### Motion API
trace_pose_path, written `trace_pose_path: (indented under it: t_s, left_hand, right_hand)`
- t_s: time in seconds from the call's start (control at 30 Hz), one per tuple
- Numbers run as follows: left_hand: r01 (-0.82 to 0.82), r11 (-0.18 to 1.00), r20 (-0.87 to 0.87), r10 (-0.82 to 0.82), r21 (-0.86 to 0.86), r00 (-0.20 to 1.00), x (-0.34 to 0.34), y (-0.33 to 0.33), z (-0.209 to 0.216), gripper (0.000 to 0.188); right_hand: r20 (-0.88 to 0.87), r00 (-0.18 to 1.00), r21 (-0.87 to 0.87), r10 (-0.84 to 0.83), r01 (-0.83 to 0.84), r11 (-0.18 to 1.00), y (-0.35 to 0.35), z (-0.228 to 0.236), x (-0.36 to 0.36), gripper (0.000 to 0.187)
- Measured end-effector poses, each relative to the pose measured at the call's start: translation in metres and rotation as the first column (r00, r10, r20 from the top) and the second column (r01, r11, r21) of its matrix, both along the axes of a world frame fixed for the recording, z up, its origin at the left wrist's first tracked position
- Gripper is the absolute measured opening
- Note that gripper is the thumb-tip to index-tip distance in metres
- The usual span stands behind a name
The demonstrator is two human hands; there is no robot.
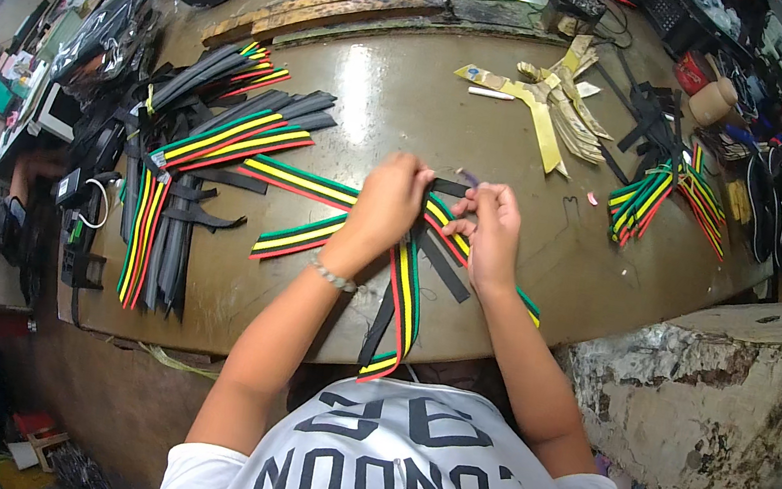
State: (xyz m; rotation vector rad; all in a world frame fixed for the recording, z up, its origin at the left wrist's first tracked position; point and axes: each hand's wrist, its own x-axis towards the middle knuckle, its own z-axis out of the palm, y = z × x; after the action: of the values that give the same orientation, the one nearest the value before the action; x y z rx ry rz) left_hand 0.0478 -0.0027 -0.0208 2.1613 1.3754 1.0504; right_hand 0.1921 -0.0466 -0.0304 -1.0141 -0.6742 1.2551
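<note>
My left hand [388, 196], fingers closed, holds striped straps [304, 183] in green, black, yellow and red where they come together at the middle of the table. A short black strap end [448, 188] shows between the two hands. My right hand [490, 231] is curled in a pinch just right of the gathered straps. From its fingertips sticks a thin, dark purplish thing [468, 176], too small to name. Beneath the hands, more strap ends fan out: a striped one [400, 297] bends down at the table's near edge, and a black one [444, 265] lies toward the right forearm.
Bundles of striped and black straps [186, 163] are heaped at the left, with another bundle [657, 188] at the right. Yellowish cut strips [558, 108] and a wooden plank [329, 18] lie on the far table [376, 70]. A worn, stained block [701, 402] stands at the near right.
</note>
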Motion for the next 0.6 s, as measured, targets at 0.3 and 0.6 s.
trace_pose_path:
  t_s: [0.3, 0.6]
  left_hand:
    - [0.012, 0.994, 0.136, 0.003, -0.109, 0.991, -0.014, -0.011, -0.001, 0.018]
    - [-0.008, 0.992, 0.162, 0.028, -0.122, 0.986, -0.01, -0.015, 0.002, 0.018]
  right_hand:
    - [0.401, 0.916, 0.111, -0.025, -0.021, 0.994, 0.002, -0.004, -0.007, 0.012]
    - [0.458, 0.886, 0.142, -0.074, 0.009, 0.99, 0.005, -0.008, -0.009, 0.017]
